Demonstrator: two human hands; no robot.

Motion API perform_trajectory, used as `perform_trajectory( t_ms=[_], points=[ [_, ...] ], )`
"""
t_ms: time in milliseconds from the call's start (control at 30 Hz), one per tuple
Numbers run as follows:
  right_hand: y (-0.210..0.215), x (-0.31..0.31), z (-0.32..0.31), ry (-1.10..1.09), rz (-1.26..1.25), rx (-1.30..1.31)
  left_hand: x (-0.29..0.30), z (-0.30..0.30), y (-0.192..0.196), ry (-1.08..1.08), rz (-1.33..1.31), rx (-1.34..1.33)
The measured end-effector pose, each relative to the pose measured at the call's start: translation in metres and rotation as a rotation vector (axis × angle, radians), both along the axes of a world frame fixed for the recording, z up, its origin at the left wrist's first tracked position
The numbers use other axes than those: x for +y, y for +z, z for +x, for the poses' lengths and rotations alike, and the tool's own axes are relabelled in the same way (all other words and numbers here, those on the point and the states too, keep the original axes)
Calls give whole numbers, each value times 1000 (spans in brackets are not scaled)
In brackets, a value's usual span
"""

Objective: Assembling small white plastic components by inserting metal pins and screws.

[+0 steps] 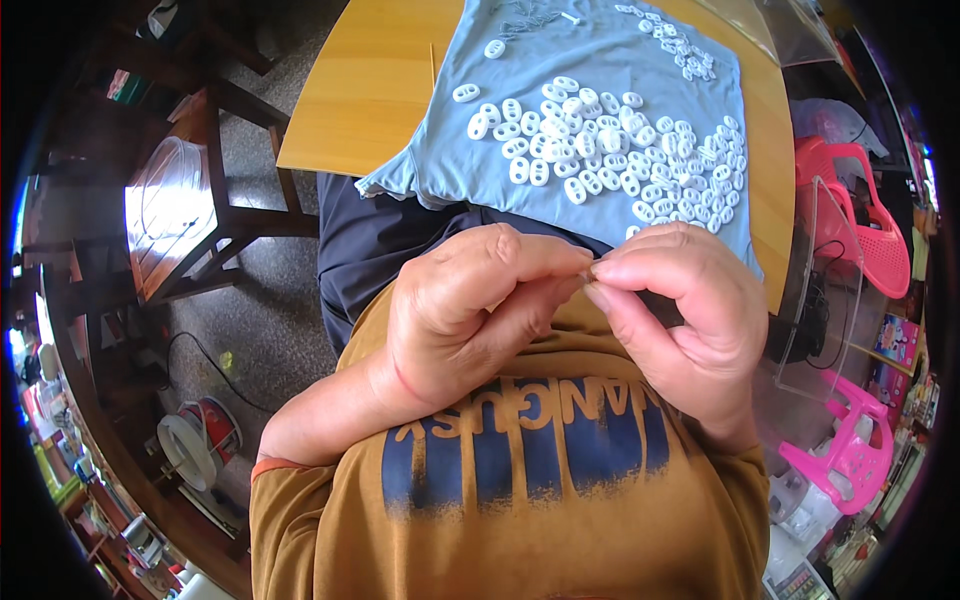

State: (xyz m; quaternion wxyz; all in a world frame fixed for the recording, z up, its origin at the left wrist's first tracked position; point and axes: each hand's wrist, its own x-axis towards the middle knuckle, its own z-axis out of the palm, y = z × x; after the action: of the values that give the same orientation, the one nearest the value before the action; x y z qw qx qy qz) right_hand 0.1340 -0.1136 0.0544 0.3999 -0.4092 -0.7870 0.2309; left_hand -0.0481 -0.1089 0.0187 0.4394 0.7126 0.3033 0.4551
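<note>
My left hand [480,300] and my right hand [690,305] meet in front of my chest, thumb and forefinger of each pinched together. Between the fingertips is something tiny that I cannot make out. Beyond them, a light blue cloth [460,150] covers part of the table and hangs over its near edge. On it lies a loose heap of white oval plastic pieces with two holes [590,140], larger at the left and smaller toward the right. Smaller white pieces [680,50] form a separate group at the far right.
The yellow wooden table [350,90] carries a thin stick [433,65]. At left stands a dark wooden stool [215,170] with a coil of clear line [175,185]. Red [870,220] and pink [850,440] plastic chairs are at right. A black cable [215,365] crosses the floor.
</note>
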Motion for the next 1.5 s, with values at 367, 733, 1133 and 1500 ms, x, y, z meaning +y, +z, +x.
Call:
perform_trajectory(
  t_ms=[367, 733, 1133, 1500],
  points=[
    [2, 3, 2, 19, 69, 5, -7, 0, 11, -76, -636, -315],
    [2, 0, 2, 58, 232, -111, -5, 2, 8, -111, -814, -451],
    [3, -4, 2, 35, 182, -49, -12, 0, 15, -57, -656, -307],
    [2, -9, -1, 16, 204, -31, -11, 0, 17, -46, -507, -167]
  ],
)
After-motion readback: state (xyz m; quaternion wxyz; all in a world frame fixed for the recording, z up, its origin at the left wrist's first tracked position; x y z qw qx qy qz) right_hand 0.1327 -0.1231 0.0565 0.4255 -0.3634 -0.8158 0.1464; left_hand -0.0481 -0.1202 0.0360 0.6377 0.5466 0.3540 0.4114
